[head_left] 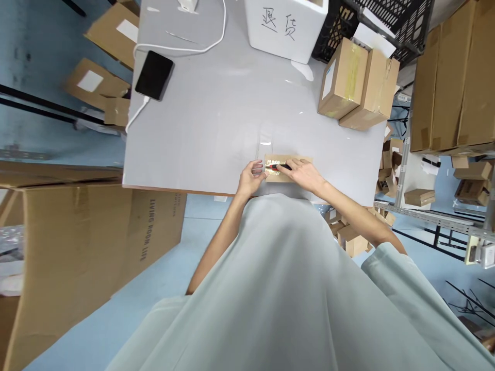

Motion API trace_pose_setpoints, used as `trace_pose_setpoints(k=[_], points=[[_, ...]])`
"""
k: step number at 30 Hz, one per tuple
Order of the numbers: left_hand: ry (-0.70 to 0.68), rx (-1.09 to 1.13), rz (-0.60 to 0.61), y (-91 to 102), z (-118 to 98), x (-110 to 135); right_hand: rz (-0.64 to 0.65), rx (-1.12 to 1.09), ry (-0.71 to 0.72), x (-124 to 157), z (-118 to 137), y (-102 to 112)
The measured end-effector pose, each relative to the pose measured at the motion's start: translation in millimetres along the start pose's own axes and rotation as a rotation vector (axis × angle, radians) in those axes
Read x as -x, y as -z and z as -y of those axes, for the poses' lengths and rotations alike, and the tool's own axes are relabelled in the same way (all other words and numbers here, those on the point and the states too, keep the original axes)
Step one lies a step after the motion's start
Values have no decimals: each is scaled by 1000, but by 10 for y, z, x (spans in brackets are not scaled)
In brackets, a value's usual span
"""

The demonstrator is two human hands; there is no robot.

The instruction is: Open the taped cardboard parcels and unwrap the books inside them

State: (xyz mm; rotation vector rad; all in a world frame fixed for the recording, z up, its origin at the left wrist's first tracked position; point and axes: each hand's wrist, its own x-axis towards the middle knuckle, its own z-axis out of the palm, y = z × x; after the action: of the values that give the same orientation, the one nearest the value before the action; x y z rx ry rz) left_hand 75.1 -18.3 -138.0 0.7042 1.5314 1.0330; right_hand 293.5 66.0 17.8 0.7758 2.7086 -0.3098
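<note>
Holding, head view: right hand [303, 172], fingers closed on one slim red-and-black tool [274, 167], its tip pointing left. Tool positioned over one small flat brown parcel [280, 178], part-covered with shiny tape, lying at the near edge of the pale grey table [216, 118], right of the table's middle. Left hand [251, 178]: at the parcel's left end, fingers part-curled, thumb close to the tool tip; cannot tell whether it grips the parcel.

Clear strip [265, 141], one, on the table just beyond the parcel.

Table, far left: one black device [154, 74], rectangular, white plug in its near end; one white cable [201, 50] beyond it.

Table, far side, right of middle: one white bin [276, 44], two handwritten characters on its near wall.

Table, far right: one black crate [338, 26], plastic, openwork; two taped brown boxes [353, 77], side by side, on its near side.

Off table, left: one large carton [77, 232], lettered "LIVING ROOM LIFE"; smaller labelled cartons [112, 38] farther off.

Off table, right: tall brown cartons [444, 87], in a row.
</note>
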Motion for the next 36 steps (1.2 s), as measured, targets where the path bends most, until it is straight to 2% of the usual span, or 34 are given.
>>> trace_pose_setpoints(k=[16, 27, 36], points=[[-51, -20, -5, -30, -73, 53, 31, 44, -35, 17, 70, 70], [-146, -40, 26, -76, -64, 43, -14, 53, -8, -1, 101, 34], [-73, -27, 66, -26, -68, -21, 18, 102, 59, -83, 186, 96]])
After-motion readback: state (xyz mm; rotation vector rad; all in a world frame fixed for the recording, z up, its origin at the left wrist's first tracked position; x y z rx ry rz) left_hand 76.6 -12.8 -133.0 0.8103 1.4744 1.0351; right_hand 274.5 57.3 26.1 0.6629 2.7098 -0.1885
